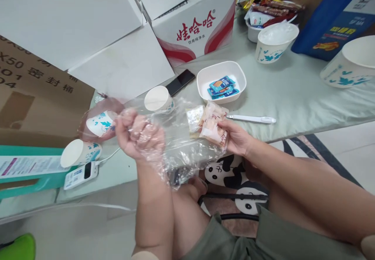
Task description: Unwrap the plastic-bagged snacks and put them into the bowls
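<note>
My left hand [142,133] is closed in a fist on a clear plastic bag [187,156]; the thin film spreads over its fingers and trails down to the right. In my right hand [236,137] is a pale wrapped snack packet [213,124], pinched between thumb and fingers at the bag's right end. Another packet, shiny and yellowish [195,118], lies beside it, partly behind the film. Just past my right fingers rests a white utility knife [254,118]. A white tray [202,81] holding several blue sachets [222,86] stands behind the packets.
Near my left hand are a paper cup [158,98], a phone [180,82], a cup in a reddish bag [101,123], another cup [77,152] and a white device with a cable [82,175]. Cartons [196,29] line the back. More cups [275,43] and snacks stand right.
</note>
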The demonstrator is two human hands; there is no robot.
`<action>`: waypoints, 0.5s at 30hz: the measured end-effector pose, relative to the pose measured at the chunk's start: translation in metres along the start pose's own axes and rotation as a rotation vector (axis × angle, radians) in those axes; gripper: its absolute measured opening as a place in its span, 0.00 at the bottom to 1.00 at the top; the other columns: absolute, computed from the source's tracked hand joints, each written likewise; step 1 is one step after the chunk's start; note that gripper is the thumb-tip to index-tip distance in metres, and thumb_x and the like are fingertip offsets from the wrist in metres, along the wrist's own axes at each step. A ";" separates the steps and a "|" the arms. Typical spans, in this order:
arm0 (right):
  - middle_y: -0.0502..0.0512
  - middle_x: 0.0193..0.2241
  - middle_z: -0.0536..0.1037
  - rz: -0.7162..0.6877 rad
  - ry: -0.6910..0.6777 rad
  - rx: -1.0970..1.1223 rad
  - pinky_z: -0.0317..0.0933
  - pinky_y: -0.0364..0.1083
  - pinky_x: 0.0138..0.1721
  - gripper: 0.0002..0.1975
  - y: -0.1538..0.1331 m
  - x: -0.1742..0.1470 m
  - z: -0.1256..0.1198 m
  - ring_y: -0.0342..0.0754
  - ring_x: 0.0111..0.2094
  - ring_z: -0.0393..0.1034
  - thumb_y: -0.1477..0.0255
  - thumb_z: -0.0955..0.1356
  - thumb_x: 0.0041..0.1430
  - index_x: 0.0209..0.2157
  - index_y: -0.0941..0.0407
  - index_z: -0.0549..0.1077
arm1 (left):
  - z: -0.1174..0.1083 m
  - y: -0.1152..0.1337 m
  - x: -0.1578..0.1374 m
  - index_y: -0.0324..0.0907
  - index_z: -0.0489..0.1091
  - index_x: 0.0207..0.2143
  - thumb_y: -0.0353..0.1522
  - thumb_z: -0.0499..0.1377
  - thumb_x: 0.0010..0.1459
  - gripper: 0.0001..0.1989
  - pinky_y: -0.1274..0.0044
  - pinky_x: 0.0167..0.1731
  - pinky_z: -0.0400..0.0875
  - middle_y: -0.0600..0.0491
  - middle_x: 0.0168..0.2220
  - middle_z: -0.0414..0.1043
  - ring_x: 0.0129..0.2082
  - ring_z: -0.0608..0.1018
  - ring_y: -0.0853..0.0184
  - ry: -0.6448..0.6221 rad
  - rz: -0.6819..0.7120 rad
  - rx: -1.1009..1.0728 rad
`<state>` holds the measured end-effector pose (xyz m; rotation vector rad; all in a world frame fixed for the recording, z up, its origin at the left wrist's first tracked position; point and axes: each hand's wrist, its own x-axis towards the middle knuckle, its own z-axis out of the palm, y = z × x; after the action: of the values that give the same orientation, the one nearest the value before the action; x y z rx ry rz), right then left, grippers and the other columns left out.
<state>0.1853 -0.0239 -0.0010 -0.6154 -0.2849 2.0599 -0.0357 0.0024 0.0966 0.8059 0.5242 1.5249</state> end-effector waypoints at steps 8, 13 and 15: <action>0.50 0.44 0.82 -0.102 0.036 -0.242 0.74 0.53 0.50 0.22 -0.008 -0.007 0.002 0.49 0.44 0.79 0.72 0.76 0.50 0.46 0.48 0.71 | -0.021 0.021 0.012 0.43 0.58 0.28 0.36 0.39 0.73 0.19 0.84 0.12 0.41 0.63 0.16 0.55 0.09 0.55 0.82 0.110 0.030 -0.246; 0.52 0.45 0.80 -0.385 0.200 -0.628 0.71 0.56 0.52 0.20 -0.026 -0.012 -0.006 0.51 0.49 0.76 0.66 0.75 0.53 0.48 0.49 0.70 | -0.036 0.017 0.020 0.42 0.56 0.25 0.28 0.46 0.69 0.16 0.84 0.12 0.40 0.62 0.16 0.55 0.10 0.49 0.80 0.256 -0.024 -0.071; 0.52 0.44 0.80 -0.451 0.260 -0.690 0.72 0.55 0.49 0.20 -0.034 -0.013 -0.011 0.52 0.47 0.77 0.66 0.74 0.53 0.47 0.49 0.70 | -0.041 0.016 0.021 0.42 0.56 0.25 0.27 0.47 0.69 0.16 0.84 0.12 0.41 0.62 0.16 0.55 0.10 0.49 0.80 0.264 0.008 -0.019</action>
<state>0.2218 -0.0169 0.0083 -1.1042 -0.9086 1.4026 -0.0766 0.0264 0.0858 0.5955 0.6995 1.6511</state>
